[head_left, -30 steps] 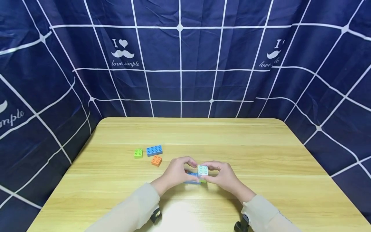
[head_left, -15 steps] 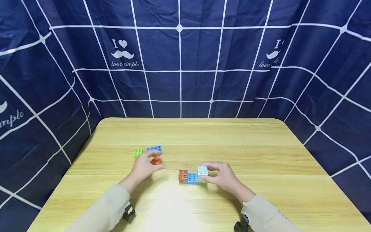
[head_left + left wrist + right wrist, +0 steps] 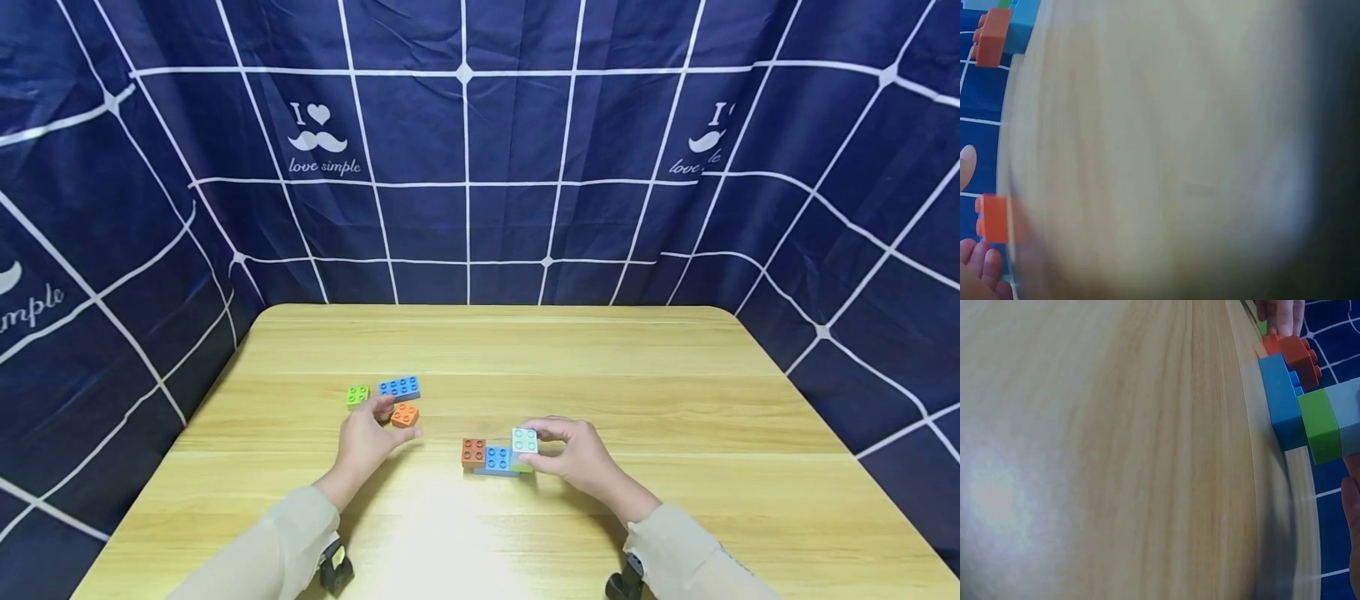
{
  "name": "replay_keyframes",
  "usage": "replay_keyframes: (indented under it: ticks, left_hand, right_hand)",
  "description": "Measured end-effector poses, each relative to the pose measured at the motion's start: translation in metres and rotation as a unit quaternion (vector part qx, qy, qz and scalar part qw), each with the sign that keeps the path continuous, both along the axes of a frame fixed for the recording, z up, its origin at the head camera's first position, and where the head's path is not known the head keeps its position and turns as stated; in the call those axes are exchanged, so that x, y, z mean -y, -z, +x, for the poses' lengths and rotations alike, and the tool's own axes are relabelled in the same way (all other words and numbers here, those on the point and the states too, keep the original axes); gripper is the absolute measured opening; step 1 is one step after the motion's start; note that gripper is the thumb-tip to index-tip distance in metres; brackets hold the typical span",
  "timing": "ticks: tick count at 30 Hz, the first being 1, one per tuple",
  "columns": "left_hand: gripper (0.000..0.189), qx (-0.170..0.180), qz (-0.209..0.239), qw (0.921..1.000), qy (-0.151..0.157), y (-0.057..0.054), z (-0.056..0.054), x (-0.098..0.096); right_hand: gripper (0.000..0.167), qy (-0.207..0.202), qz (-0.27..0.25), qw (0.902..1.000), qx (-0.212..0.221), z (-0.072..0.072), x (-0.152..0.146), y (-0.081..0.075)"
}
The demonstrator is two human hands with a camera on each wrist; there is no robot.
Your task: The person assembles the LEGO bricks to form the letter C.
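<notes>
My left hand (image 3: pixel 365 434) is at the loose orange brick (image 3: pixel 406 415), thumb and fingers spread on either side of it. In the left wrist view a gap shows between the thumb (image 3: pixel 966 165) and that brick. My right hand (image 3: pixel 576 454) pinches a pale blue four-stud brick (image 3: pixel 525 441). This brick sits on a green brick (image 3: pixel 1319 427), which stands on one end of a long blue brick (image 3: pixel 1283 403). On the other end of the blue brick is a brownish-orange brick (image 3: pixel 473 452), with blue studs showing between.
Beyond my left hand lie a loose green brick (image 3: pixel 357 395) and a loose blue eight-stud brick (image 3: pixel 400 387). The wooden table (image 3: pixel 600 358) is bordered by dark blue gridded curtains (image 3: pixel 420 217) at the back and sides.
My left hand has left the built bricks and moved left to the loose orange brick, then settled around it. My right hand has stayed on the pale blue brick.
</notes>
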State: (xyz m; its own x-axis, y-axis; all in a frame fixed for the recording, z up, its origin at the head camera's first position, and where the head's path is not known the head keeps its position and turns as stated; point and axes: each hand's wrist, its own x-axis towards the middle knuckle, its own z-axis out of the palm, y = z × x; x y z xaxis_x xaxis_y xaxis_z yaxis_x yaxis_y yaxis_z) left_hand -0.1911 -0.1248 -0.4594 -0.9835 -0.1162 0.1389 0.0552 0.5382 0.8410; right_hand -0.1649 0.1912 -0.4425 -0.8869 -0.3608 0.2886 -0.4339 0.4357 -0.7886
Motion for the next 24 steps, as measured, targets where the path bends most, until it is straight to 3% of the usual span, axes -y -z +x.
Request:
replay_keyframes:
  ticks: [9, 19, 24]
  left_hand:
    - [0.067, -0.003, 0.024, 0.9995, -0.018, 0.01, 0.0, -0.006]
    - [0.048, -0.02, -0.016, 0.9993, -0.027, 0.013, -0.002, -0.011]
    - [0.041, -0.002, -0.028, 0.9994, -0.02, 0.009, -0.004, -0.009]
  right_hand:
    - [0.033, 0.004, 0.005, 1.0, -0.003, 0.0, 0.0, 0.0]
    - [0.033, 0.005, 0.007, 1.0, 0.002, 0.001, 0.0, -0.001]
    - [0.034, 0.009, 0.011, 0.9999, 0.008, 0.001, 0.0, -0.001]
